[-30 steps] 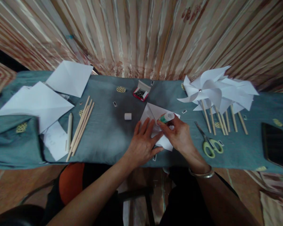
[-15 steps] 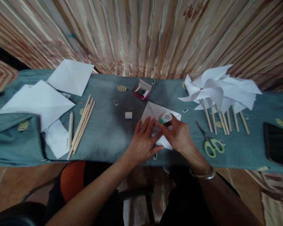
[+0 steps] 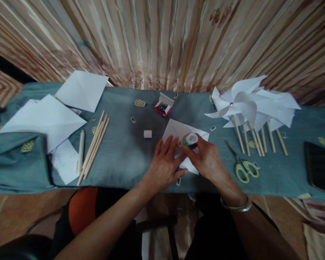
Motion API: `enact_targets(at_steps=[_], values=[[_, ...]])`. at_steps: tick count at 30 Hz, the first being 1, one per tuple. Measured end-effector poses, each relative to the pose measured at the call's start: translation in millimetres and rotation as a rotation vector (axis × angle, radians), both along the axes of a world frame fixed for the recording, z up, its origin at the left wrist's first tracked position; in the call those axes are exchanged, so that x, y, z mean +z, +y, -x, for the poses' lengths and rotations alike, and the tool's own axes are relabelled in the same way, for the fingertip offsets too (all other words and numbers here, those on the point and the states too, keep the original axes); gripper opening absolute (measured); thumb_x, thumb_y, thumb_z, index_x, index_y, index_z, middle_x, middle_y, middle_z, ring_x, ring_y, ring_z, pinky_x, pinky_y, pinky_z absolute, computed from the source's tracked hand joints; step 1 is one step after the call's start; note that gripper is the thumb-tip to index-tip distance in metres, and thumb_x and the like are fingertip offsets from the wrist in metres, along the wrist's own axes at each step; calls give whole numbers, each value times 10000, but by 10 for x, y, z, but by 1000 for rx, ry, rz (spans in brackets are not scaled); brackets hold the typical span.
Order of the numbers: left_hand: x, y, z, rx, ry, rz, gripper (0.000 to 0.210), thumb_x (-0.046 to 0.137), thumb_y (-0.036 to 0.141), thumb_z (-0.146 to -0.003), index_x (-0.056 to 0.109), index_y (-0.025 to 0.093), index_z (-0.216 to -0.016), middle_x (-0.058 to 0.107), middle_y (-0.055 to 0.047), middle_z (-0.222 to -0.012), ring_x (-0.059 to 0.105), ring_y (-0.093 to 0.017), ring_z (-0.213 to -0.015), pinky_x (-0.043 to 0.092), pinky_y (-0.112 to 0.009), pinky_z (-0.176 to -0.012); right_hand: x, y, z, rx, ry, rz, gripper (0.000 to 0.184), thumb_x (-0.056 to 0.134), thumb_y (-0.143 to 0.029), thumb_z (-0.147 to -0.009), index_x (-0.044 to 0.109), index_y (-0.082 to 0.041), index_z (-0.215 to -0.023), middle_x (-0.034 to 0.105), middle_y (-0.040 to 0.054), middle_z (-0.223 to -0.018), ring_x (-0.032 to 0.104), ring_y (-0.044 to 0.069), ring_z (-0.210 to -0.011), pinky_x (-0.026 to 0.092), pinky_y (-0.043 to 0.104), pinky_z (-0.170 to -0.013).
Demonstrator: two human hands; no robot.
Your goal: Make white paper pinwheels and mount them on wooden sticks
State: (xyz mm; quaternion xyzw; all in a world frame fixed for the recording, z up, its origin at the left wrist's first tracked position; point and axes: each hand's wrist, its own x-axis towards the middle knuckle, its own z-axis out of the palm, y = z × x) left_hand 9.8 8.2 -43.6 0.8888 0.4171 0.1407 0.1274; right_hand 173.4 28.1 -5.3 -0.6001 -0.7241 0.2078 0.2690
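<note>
A white paper sheet (image 3: pixel 189 127) with cut, creased flaps lies in front of me on the cloth. My left hand (image 3: pixel 165 160) rests on its left part, fingers spread and pressing it down. In my right hand (image 3: pixel 207 155) is a glue stick (image 3: pixel 189 140) with a green and white body, its base tilted up and its tip turned down to the paper. The tip itself is hidden by my fingers. The white glue stick cap (image 3: pixel 147 134) lies on the cloth to the left of the paper. Behind the paper stands an open red box (image 3: pixel 162 107) of small dark pins.
Scissors (image 3: pixel 242 167) with green handles lie at right, below several paper pinwheels (image 3: pixel 243 103) on sticks. A phone (image 3: pixel 320 167) is at the far right. On the left are wooden sticks (image 3: pixel 93 150), a pen (image 3: pixel 81 146) and folded paper squares (image 3: pixel 47 121).
The glue stick has tilted slightly and shifted a little in my right hand over the paper. My left hand keeps its place. The whole view has moved slightly.
</note>
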Motion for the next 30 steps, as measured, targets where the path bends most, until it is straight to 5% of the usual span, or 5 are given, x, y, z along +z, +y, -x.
enact_targets(at_steps=[30], values=[[-16, -6, -4, 2, 8, -25, 604, 434, 604, -883, 452, 276, -1391, 314, -159, -1536, 228, -389, -1430, 229, -627, -1106, -13, -45, -110, -30, -23, 9, 240, 541, -428, -873, 609, -197, -867, 666, 42, -711, 608, 187, -591, 422, 278, -545]])
